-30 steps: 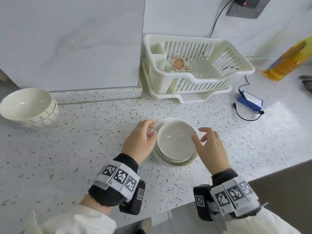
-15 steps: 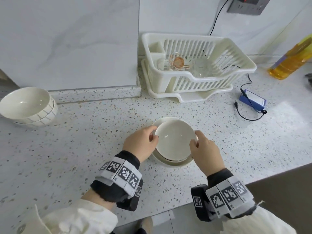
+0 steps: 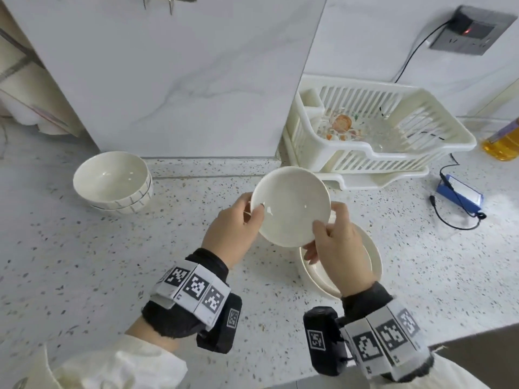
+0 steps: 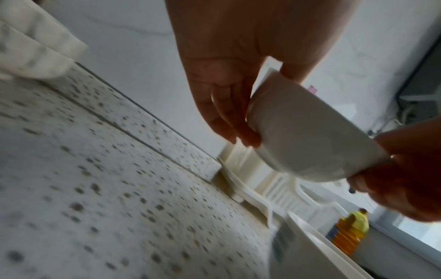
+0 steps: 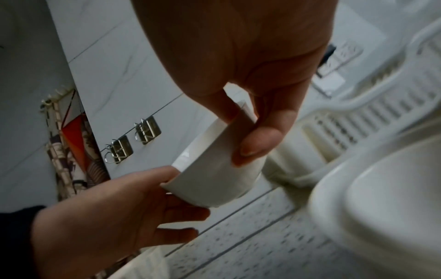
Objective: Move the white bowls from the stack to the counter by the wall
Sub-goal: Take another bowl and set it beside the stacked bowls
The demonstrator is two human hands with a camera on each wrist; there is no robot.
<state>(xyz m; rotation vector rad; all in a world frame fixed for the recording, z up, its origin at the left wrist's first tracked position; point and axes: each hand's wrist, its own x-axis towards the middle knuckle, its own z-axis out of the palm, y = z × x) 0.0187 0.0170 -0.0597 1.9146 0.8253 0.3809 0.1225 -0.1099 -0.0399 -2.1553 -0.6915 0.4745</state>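
Note:
A small white bowl hangs in the air above the speckled counter, held by both hands. My left hand pinches its left rim, thumb over the edge. My right hand pinches the near right rim. From below, the left wrist view shows the bowl between my left hand and the other hand. The right wrist view shows the same bowl under my right hand. The rest of the stack sits on the counter beneath my right hand.
Two stacked striped bowls stand by the wall at the left. A cream dish rack with a patterned dish stands at the back right. A blue device with a cable and a yellow oil bottle lie farther right.
Both hands closed on the top bowl and lifted it off the stack, carrying it up and toward the wall. The head view has swung left.

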